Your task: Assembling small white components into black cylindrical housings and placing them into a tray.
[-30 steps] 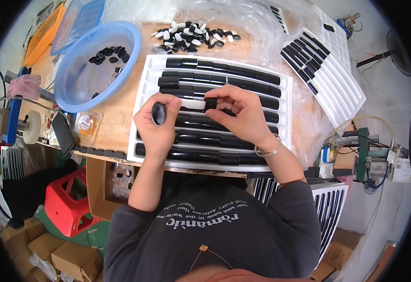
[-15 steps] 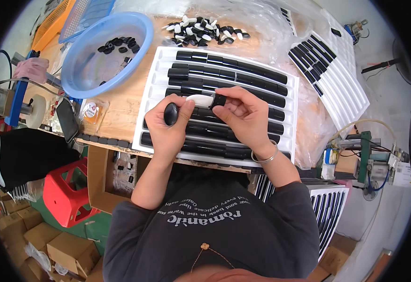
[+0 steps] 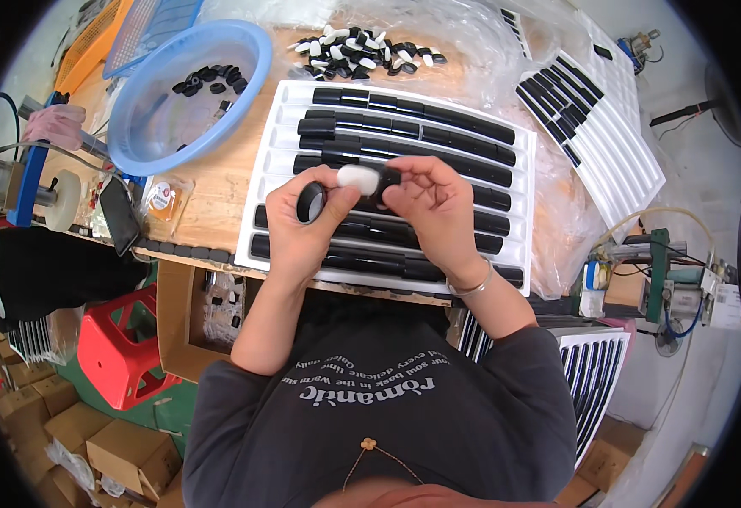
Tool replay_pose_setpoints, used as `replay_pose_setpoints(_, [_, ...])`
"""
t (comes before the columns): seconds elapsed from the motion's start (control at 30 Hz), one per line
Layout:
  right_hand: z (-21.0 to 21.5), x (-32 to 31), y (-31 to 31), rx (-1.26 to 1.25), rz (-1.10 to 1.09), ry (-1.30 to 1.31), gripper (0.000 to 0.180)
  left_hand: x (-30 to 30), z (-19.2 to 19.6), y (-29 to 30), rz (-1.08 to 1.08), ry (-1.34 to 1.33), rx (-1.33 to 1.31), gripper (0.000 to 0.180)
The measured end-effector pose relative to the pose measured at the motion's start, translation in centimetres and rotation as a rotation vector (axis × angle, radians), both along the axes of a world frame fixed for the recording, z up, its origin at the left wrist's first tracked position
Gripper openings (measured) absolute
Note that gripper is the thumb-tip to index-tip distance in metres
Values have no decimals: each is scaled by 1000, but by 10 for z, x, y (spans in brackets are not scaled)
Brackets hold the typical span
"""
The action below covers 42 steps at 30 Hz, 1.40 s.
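Note:
Over the white tray [image 3: 262,182], my two hands meet around a small piece. My left hand [image 3: 301,229] pinches a white oval piece [image 3: 359,179] between thumb and forefinger. A round black cap with a hollow, shiny inside [image 3: 310,203] is also tucked in the curled fingers of that hand. My right hand [image 3: 434,212] grips a small black part [image 3: 388,179] against the right side of the white piece; whether the two are joined cannot be told. Rows of glossy black tubes [image 3: 421,109] lie in the tray's grooves beneath, partly hidden by my hands.
A heap of black and white pieces [image 3: 362,52] lies behind the tray. To the left is a blue basin [image 3: 125,140] with black caps. Another tray [image 3: 612,169] sits at right, near a small machine [image 3: 660,271]. A red stool [image 3: 104,360] stands below the table.
The white piece has turned from edge-on to showing its broad oval face. The black cap has tilted, showing its hollow inside. Both hands stay close together, shifted only slightly.

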State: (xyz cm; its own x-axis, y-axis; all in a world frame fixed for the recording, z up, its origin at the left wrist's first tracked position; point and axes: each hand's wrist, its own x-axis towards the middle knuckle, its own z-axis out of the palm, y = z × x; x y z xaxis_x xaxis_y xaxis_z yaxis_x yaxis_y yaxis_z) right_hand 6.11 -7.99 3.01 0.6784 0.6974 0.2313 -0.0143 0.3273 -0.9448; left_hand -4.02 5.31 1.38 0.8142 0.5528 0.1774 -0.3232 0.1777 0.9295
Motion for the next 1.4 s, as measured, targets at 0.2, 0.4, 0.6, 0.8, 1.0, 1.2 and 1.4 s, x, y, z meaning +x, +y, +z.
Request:
replay_pose_setpoints(0.2, [10, 10, -12, 14, -46, -65, 30, -10, 0, 0, 65, 50, 344, 39])
replay_pose_setpoints(0.4, [20, 9, -16, -165, 44, -254, 34, -13, 14, 11, 58, 122, 862, 48])
replay_pose_setpoints(0.6, [28, 14, -23, -197, 27, -213, 32, -16, 16, 9, 96, 44, 766, 49])
replay_pose_setpoints(0.8, [25, 12, -26, -278, 100, -177, 30, -12, 19, 4, 44, 26, 787, 50])
replay_pose_setpoints(1.0, [22, 8, -30, -242, 156, -66, 30, -9, 24, -7, -1, -9, 810, 52])
replay_pose_setpoints(1.2, [21, 8, -36, -192, 170, 90, 30, -2, 22, -15, 3, -105, 874, 52])
replay_pose_setpoints(1.4, [8, 7, -40, -205, 122, -55, 22, 2, 17, -20, -31, -105, 934, 52])
